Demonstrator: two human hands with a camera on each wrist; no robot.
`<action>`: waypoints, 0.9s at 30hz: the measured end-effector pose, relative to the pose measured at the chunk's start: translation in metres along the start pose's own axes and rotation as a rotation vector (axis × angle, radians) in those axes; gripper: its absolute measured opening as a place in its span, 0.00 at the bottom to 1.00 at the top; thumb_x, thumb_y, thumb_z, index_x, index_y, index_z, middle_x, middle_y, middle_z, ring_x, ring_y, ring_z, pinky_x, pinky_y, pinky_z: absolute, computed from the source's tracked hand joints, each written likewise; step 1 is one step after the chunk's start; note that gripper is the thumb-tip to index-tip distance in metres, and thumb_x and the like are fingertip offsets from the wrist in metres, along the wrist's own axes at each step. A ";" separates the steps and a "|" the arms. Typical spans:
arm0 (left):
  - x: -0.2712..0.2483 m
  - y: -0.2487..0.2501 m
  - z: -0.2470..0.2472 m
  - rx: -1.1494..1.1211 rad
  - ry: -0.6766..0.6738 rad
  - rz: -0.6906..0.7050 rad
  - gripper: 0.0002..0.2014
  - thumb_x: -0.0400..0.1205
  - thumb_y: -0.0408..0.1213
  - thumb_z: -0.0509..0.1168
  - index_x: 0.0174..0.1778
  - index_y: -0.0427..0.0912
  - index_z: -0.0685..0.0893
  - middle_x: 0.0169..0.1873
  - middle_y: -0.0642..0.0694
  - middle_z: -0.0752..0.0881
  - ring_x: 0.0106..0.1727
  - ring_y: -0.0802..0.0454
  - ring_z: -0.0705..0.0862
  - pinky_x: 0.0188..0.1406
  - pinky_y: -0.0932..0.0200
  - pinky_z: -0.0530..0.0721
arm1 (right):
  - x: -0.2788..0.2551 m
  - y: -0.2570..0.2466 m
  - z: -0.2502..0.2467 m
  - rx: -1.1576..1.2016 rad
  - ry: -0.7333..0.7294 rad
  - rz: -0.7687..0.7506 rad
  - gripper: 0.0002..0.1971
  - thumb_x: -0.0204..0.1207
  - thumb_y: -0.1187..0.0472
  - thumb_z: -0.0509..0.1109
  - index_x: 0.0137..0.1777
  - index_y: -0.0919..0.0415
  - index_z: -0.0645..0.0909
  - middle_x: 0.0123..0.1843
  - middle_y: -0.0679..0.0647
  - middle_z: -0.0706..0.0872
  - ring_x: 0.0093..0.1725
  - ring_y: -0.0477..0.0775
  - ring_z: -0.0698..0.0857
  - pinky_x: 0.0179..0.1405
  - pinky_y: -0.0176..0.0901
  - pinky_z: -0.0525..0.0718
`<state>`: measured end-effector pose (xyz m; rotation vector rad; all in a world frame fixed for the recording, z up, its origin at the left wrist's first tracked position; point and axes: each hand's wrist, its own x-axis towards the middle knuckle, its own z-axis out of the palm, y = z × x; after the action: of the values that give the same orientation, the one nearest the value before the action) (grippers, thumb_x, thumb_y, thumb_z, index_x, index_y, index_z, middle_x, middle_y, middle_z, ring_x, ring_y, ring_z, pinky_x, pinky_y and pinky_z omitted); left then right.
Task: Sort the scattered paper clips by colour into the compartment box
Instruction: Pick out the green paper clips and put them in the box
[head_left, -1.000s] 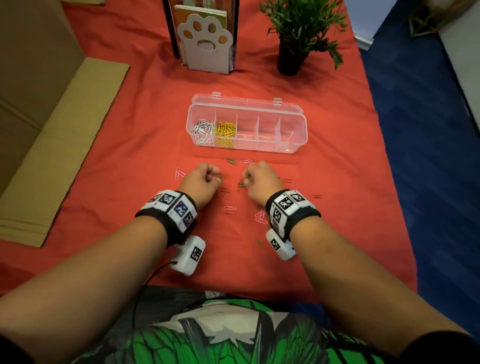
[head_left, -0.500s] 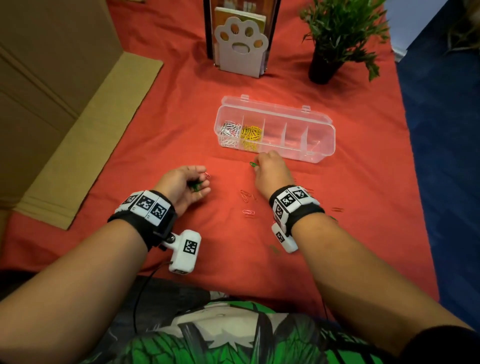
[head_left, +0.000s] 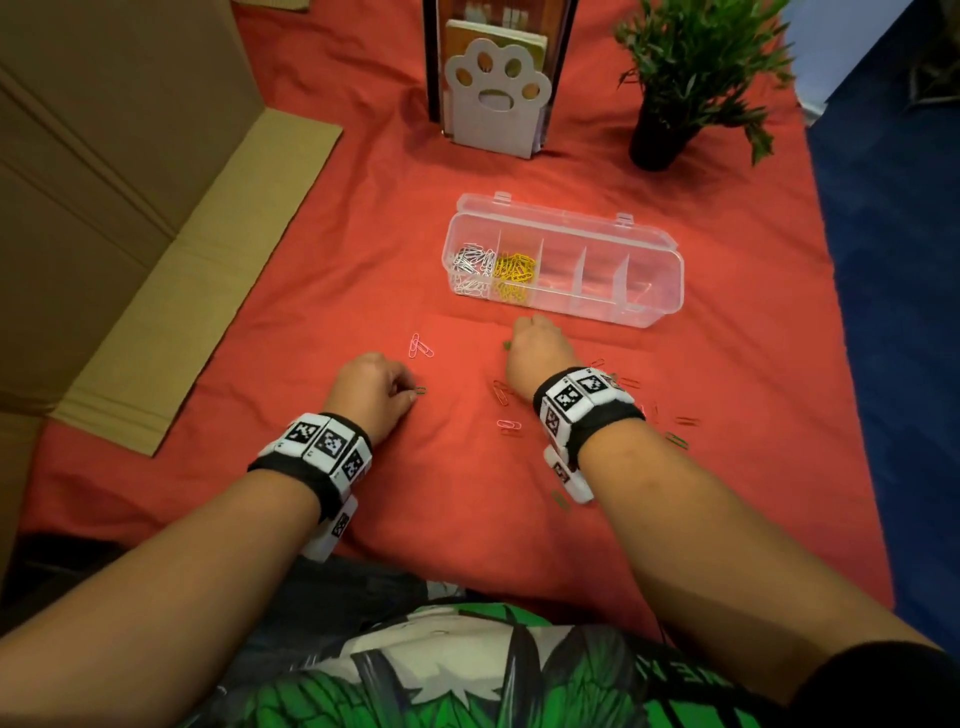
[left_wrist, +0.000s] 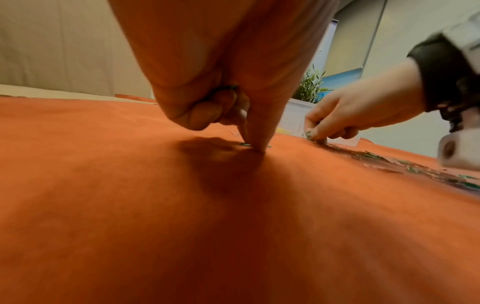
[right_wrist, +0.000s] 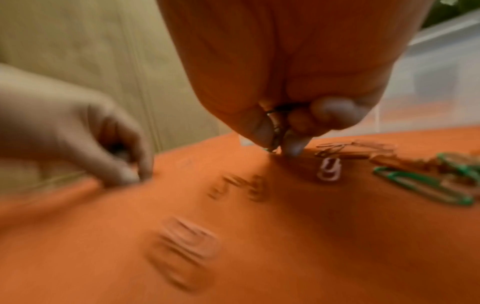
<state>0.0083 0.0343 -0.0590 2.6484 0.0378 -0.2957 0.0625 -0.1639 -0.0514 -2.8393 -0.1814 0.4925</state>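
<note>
The clear compartment box (head_left: 649, 306) lies open on the red cloth, with white clips (head_left: 470, 265) in its first cell and yellow clips (head_left: 515, 270) in the second. My left hand (head_left: 410, 397) is palm down, with green clips (left_wrist: 228, 88) tucked under its curled fingers. Its fingertips (left_wrist: 257, 144) press on a green clip (head_left: 420, 391) lying on the cloth. My right hand (head_left: 511, 338) is just in front of the box. It pinches green clips (right_wrist: 272, 127) with the fingertips down on the cloth.
Loose pink clips (head_left: 421, 347), red clips (head_left: 501, 392) and green clips (head_left: 676, 440) lie scattered around both wrists. A cardboard box (head_left: 104, 208) stands at the left. A paw-shaped bookend (head_left: 498, 98) and a potted plant (head_left: 675, 78) stand behind the box. The cloth ends at the right above blue floor.
My left hand has turned palm down and set its fingertips on a green clip on the cloth. The right hand has stayed just in front of the box.
</note>
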 end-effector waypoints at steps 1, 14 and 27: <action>0.000 0.000 0.002 -0.010 0.003 -0.003 0.05 0.73 0.35 0.70 0.42 0.40 0.87 0.35 0.43 0.77 0.42 0.43 0.81 0.40 0.59 0.70 | -0.002 0.002 -0.002 0.101 -0.051 0.026 0.11 0.78 0.67 0.58 0.58 0.67 0.75 0.59 0.66 0.80 0.59 0.66 0.80 0.54 0.50 0.77; -0.003 0.058 0.005 -1.212 -0.283 -0.338 0.13 0.85 0.27 0.51 0.40 0.46 0.75 0.29 0.48 0.71 0.24 0.60 0.73 0.20 0.69 0.76 | -0.087 0.092 -0.023 1.773 0.034 0.376 0.14 0.78 0.71 0.52 0.44 0.61 0.79 0.31 0.52 0.73 0.24 0.43 0.70 0.21 0.32 0.69; -0.015 0.130 0.040 -1.018 -0.366 -0.270 0.13 0.82 0.30 0.56 0.36 0.46 0.80 0.24 0.50 0.74 0.19 0.61 0.72 0.19 0.69 0.72 | -0.114 0.130 -0.017 1.040 -0.006 0.385 0.10 0.79 0.70 0.61 0.45 0.59 0.83 0.34 0.47 0.79 0.26 0.37 0.73 0.22 0.24 0.68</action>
<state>-0.0048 -0.0991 -0.0316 1.5528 0.3321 -0.6414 -0.0278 -0.3115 -0.0353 -1.8345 0.4921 0.4731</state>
